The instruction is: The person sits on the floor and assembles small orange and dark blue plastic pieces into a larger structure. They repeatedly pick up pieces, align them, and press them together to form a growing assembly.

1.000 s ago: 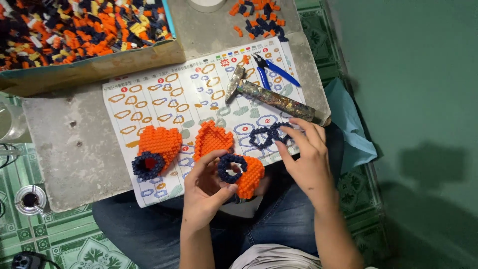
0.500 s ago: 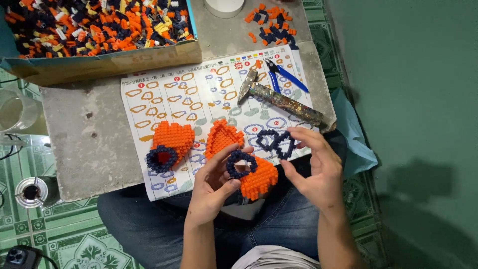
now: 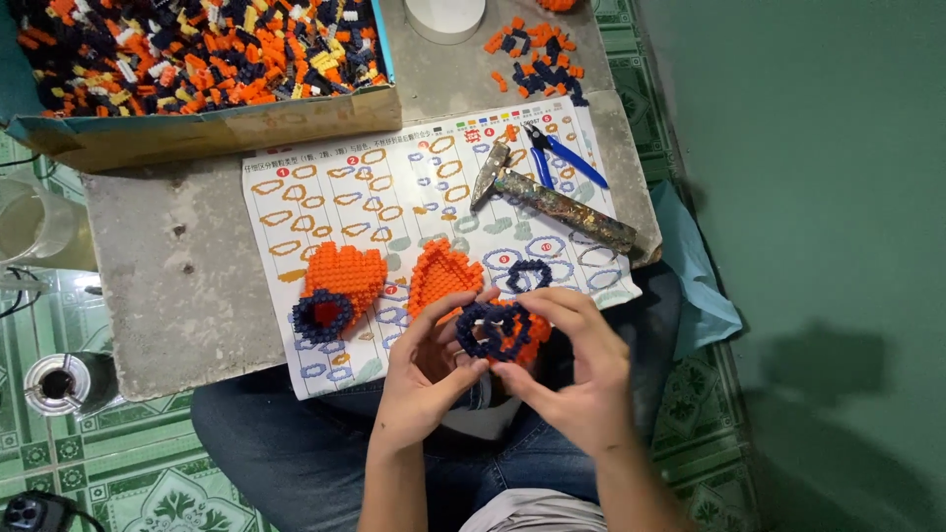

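Both my hands hold one small orange block piece with dark blue rings (image 3: 498,330) over my lap at the slab's near edge. My left hand (image 3: 431,366) grips it from the left and below. My right hand (image 3: 574,365) pinches it from the right, fingers curled over the blue ring. On the paper instruction sheet (image 3: 394,197) lie an orange heart-shaped piece with a blue ring (image 3: 335,286), an orange petal-shaped piece (image 3: 440,276) and a loose dark blue ring (image 3: 529,275).
A cardboard box of orange, dark blue and yellow blocks (image 3: 197,59) stands at the back left of the concrete slab (image 3: 168,276). A paint-stained hammer (image 3: 562,207) and blue pliers (image 3: 557,156) lie on the sheet's right. Loose blocks (image 3: 532,59) and a white round container (image 3: 445,18) sit behind.
My right hand left the loose blue ring on the sheet and came to the piece in my left hand. Both hands now grip it together.
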